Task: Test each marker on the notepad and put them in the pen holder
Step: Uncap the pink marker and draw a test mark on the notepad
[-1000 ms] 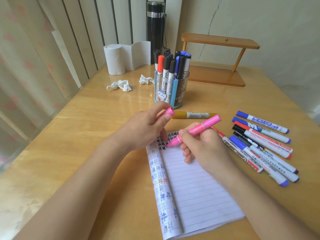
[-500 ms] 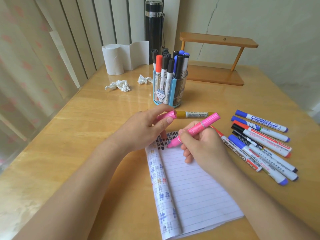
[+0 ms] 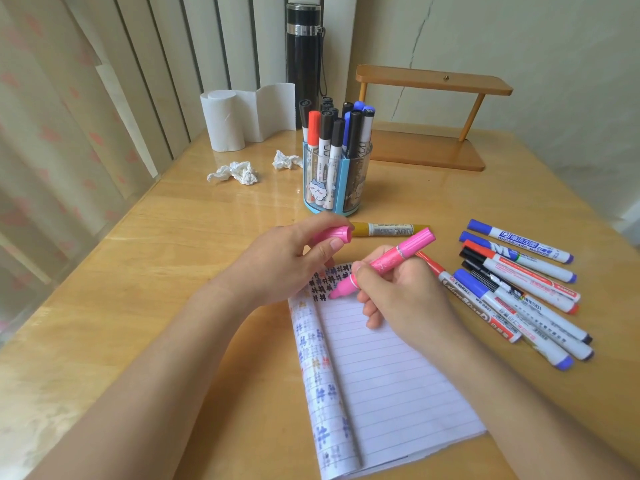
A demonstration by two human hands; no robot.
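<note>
Fingers (image 3: pixel 372 271) of my right hand (image 3: pixel 405 296) clamp the pink marker (image 3: pixel 388 263), tip at the notepad (image 3: pixel 381 375) top edge. My left hand (image 3: pixel 284 265) pinches the pink cap (image 3: pixel 334 233). Beyond the fingers: pen holder (image 3: pixel 337 178); to their right, loose markers (image 3: pixel 519 292).

- Left hand (image 3: pixel 287 261): bare, no ring or glove; short, unpainted thumbnail.
- Right hand (image 3: pixel 405 292): bare, no ring or glove.
- Both forearms: bare to the near frame edge; no sleeve, watch or bracelet.
</note>
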